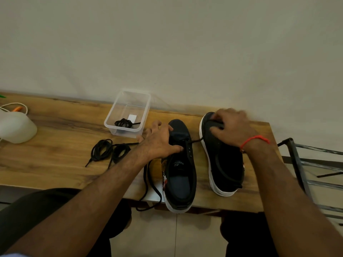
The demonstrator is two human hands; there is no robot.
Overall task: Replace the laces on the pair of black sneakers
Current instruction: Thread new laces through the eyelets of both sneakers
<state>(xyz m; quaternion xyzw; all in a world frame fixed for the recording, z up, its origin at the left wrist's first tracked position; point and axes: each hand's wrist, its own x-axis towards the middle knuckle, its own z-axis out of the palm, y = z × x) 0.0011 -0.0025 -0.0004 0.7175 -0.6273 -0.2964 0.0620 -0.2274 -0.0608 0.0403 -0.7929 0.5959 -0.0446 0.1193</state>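
Currently both sneakers stand side by side on the wooden table (55, 127), long axes running away from the person, toes toward the wall. Left hand (159, 140) grips the tongue area of the left sneaker (181, 169); right hand (232, 128) curls over the toe of the right sneaker (222, 160). Loose coiled laces (109, 151) lie left, nearer the left hand.

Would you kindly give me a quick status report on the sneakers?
Left hand grips left sneaker. Right hand grips right sneaker. Coiled laces lie loose on table.
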